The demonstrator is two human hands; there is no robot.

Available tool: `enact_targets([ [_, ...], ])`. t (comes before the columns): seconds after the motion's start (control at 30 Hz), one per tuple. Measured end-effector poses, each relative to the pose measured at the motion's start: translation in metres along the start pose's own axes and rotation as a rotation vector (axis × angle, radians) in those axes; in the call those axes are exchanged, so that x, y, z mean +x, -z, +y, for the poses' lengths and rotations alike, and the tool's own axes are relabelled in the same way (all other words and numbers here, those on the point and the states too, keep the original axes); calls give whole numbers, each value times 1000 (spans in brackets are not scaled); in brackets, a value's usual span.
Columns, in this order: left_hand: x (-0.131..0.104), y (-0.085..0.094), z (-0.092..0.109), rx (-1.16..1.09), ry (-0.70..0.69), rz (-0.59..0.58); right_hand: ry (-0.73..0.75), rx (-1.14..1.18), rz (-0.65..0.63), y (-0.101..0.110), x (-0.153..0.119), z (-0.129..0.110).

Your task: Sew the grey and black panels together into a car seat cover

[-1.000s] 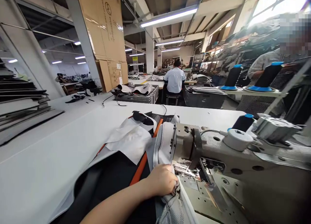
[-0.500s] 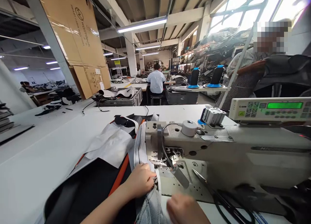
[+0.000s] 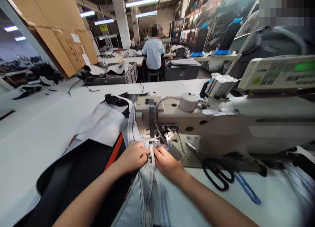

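A sewing machine stands at the right, its lit needle area just beyond both hands. My left hand is closed on the edge of the light fabric in front of the needle. Close on its right, my right hand pinches a narrow white strip along the same edge. Black fabric with an orange band lies under and left of my left forearm. White lining spreads behind it.
Black-handled scissors and a blue tool lie right of my right forearm. Two thread cones stand behind the machine near a control panel. A person sits farther back; a large cardboard box is at left.
My right hand has moved up and forward to the fabric edge and closed on the strip. My left hand stays at the edge. The view has tilted down, showing more of the scissors and blue tool.
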State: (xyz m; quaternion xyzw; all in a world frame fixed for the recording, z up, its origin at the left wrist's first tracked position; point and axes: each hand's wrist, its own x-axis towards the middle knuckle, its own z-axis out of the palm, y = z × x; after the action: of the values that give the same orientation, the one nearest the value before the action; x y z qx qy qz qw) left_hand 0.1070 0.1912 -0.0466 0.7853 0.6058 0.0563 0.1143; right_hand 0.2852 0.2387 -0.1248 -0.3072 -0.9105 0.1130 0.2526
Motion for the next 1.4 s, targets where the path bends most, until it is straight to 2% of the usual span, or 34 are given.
enact_targets([
  [0.1, 0, -2, 3, 68, 14, 3, -17, -3, -78, 2, 2, 5],
  [0.23, 0, -7, 7, 123, 31, 0, -5, 13, -79, -1, 6, 9],
  [0.43, -3, -18, 4, 3, 46, 65, 20, 54, -97, -5, 7, 12],
  [0.57, -3, -18, 3, -17, 69, 82, 10, 51, -117, -7, 5, 16],
  [0.77, 9, -14, -13, 3, -30, 125, -92, 194, -114, -8, 10, 15],
  [0.93, 24, -11, -29, 19, -175, 137, -213, 158, -64, 9, 17, -5],
  [1.0, 29, -12, -31, 24, -181, 156, -304, 200, -127, 15, 19, -13],
  [1.13, 30, -14, -33, 23, -159, 250, -456, 332, -352, 23, 22, -21],
  [1.27, 16, -11, -30, -19, -146, 308, -390, 316, -397, 35, 19, -23],
  [1.4, -12, 3, -17, -126, -65, 253, -204, 291, -443, 42, 10, -21],
])
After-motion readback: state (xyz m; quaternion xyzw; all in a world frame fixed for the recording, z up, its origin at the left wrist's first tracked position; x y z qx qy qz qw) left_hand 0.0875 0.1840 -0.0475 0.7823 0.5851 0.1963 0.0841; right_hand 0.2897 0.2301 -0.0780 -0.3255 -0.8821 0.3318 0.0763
